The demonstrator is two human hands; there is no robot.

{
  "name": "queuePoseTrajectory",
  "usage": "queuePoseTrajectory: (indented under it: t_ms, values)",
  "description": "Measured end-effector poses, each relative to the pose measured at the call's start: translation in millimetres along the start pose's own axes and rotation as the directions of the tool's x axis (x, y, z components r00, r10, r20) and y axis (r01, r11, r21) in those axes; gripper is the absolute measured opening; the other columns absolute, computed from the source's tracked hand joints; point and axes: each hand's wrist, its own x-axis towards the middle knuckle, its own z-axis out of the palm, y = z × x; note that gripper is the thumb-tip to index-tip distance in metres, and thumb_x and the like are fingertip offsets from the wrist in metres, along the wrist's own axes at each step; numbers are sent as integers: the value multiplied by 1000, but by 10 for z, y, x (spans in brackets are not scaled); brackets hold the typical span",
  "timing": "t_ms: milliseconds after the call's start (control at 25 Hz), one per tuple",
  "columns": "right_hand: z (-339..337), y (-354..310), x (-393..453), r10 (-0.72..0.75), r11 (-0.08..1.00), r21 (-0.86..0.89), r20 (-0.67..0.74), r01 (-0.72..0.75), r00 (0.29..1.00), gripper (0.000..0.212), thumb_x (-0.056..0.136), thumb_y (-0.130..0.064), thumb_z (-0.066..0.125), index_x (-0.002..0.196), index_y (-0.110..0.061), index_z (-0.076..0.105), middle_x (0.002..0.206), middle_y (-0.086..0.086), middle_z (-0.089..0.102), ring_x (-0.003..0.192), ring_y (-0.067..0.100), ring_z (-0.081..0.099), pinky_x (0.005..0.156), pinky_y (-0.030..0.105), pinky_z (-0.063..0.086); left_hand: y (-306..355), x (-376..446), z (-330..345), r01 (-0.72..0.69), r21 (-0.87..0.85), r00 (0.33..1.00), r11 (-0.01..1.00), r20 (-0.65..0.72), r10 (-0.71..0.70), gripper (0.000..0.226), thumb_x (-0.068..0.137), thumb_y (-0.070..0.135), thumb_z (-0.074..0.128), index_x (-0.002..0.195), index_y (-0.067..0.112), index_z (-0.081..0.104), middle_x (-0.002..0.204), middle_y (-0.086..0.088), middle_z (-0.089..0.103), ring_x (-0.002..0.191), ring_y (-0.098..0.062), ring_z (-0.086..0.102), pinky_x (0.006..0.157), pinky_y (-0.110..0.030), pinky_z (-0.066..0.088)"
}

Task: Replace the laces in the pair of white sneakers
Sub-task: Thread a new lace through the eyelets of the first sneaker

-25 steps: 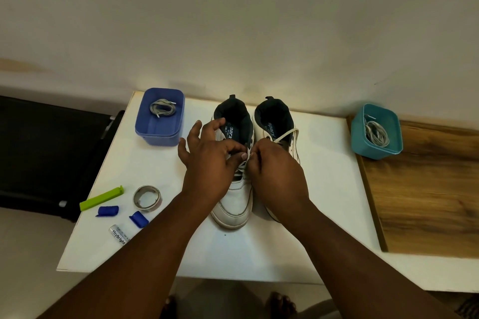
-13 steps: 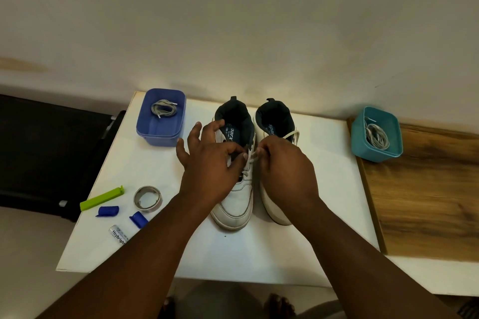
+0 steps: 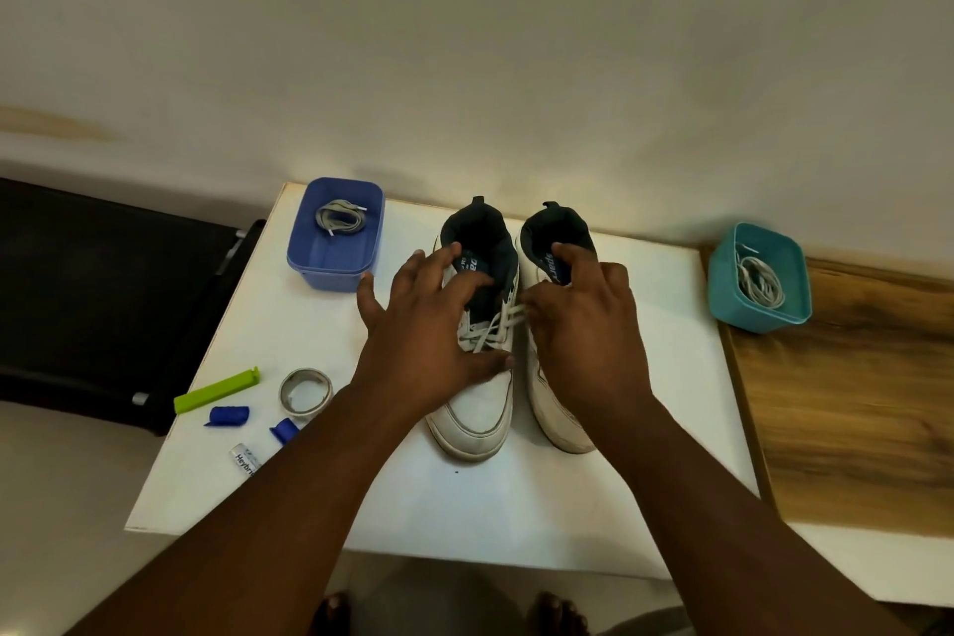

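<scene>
Two white sneakers with dark lining stand side by side on the white table (image 3: 645, 377), toes toward me. My left hand (image 3: 428, 346) rests spread over the left sneaker (image 3: 475, 413), thumb pressing its upper. A white lace (image 3: 490, 328) crosses this sneaker's upper eyelets. My right hand (image 3: 583, 331) lies over the right sneaker (image 3: 560, 424) and pinches the lace's end between the two shoes, forefinger raised. A blue tub (image 3: 330, 274) at the back left holds a grey lace (image 3: 340, 220). The teal tub (image 3: 748, 315) on the right holds white laces (image 3: 759, 282).
On the table's left lie a green clip (image 3: 217, 390), a tape ring (image 3: 305, 390), two blue caps (image 3: 227, 416) and a battery (image 3: 245, 460). A wooden board (image 3: 852, 403) adjoins on the right, a black surface (image 3: 103, 300) on the left. The wall stands close behind.
My left thumb and forefinger have let go of the lace and the hand has spread over the sneaker. My right hand has drawn the lace end to the right, toward the other shoe.
</scene>
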Motion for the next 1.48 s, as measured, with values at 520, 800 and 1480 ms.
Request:
queuePoseTrajectory:
  t_ms: [520, 800, 1480]
  values:
    - [-273, 278, 216, 645, 514, 851, -298, -111, 703, 24, 100, -15, 64, 121, -27, 68, 121, 1, 68, 102, 7, 69, 96, 40, 58, 4, -20, -25, -37, 28, 999, 999, -7, 37, 80, 67, 84, 64, 136, 48, 39, 166, 13, 9, 155, -20, 2, 117, -66, -3]
    - [-207, 136, 79, 80, 962, 263, -28, -70, 996, 21, 94, -18, 71, 109, -32, 70, 121, -8, 59, 92, 10, 64, 73, 25, 53, 11, 1, -32, -12, 17, 1000, 1000, -20, 12, 89, 69, 88, 57, 144, 47, 33, 166, 12, 10, 154, -21, 4, 118, -64, -3]
    - [-131, 6, -45, 130, 988, -110, 204, -110, 970, 26, 101, -27, 57, 123, -38, 65, 110, -5, 71, 95, 19, 67, 73, 27, 46, 11, 20, -52, 19, -27, 1000, 999, -5, -20, 91, 70, 84, 61, 147, 46, 31, 166, 12, 12, 154, -20, 6, 120, -62, 2]
